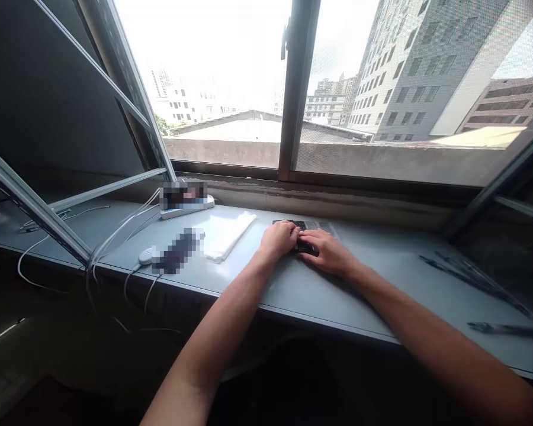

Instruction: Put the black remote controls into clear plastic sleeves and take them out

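A small black item (308,245) with a finely patterned top lies on the grey shelf-like table under both my hands; its exact kind is hard to make out. My left hand (281,236) is curled over its left side, fingers bent and closed against it. From the right, my right hand (326,249) grips its near right part, the thumb on the near side and the fingers on top. The fingertips of the two hands meet over the item. Just behind my right hand lies a clear plastic sheet or bag (323,226), partly covered by the hand.
Left of my hands lies a white translucent plastic bag (231,235). A white power strip (187,208), a round white charger (146,255) with cables and a blurred-out dark object (177,251) are further left. Black pens (506,328) lie at right. Metal frames (75,242) flank the table (382,296).
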`<state>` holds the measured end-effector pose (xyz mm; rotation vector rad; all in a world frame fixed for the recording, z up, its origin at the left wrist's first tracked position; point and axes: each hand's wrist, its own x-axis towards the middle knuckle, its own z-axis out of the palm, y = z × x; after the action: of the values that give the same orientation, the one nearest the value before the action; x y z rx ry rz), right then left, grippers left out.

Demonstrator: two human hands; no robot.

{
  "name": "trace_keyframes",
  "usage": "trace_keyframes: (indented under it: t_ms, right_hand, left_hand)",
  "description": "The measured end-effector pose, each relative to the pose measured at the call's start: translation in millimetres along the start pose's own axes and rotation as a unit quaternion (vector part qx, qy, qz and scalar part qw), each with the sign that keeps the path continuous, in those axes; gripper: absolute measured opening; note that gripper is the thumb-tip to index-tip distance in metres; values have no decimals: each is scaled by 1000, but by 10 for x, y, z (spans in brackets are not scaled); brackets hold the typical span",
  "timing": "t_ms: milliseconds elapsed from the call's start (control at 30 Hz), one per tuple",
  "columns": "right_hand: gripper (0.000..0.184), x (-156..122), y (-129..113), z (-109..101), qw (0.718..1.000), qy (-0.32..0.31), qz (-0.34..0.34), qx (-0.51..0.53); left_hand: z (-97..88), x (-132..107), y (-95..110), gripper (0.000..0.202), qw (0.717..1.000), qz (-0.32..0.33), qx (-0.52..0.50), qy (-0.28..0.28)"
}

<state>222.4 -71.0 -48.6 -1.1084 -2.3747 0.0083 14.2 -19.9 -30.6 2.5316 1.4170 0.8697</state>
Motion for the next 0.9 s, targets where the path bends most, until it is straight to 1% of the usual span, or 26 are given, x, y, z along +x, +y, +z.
trace_keyframes:
  t_ms: [67,100,200,267,333,400,467,500,633,733,800,900]
  right_hand:
    - [45,1,4,-3,1000,10,-4,2]
    - [45,1,4,-2,1000,14,-2,5]
    - [45,0,1,7,1000,21,6,17]
    - [45,-2,2,13,999,20,10,25]
    - [45,-4,6,17,999,19,15,30]
    - [44,-7,11,17,999,18,20,31]
    - [44,-9,12,14,999,18,21,31]
    - [44,-10,10,13,999,19,20,32]
    - [44,-13,9,19,999,27,15,35]
    - [44,-14,15,27,999,28,16,33]
    - [45,-11,9,23,999,27,17,30]
    - [44,0,-30,-5,999,29,18,31]
  left_hand:
    - [-57,17,-40,45,1000,-16,-10,4]
    - [-86,26,-72,50,999,-31,-13,16]
    - [-133,45,-213,53,993,-81,-1,86]
    - [-114,47,-320,51,986,-113,22,120]
    - [-62,45,-412,50,979,-162,44,118]
    - [-6,42,-474,51,969,-220,49,102]
    - [27,44,-501,51,962,-254,51,85]
    - [30,45,-504,51,961,-259,56,80]
    - [-18,49,-464,55,964,-243,82,75]
    - [-73,43,-403,56,971,-215,69,83]
    - [-104,42,-360,55,977,-183,38,107]
    - [-138,60,-305,57,975,-137,-48,168]
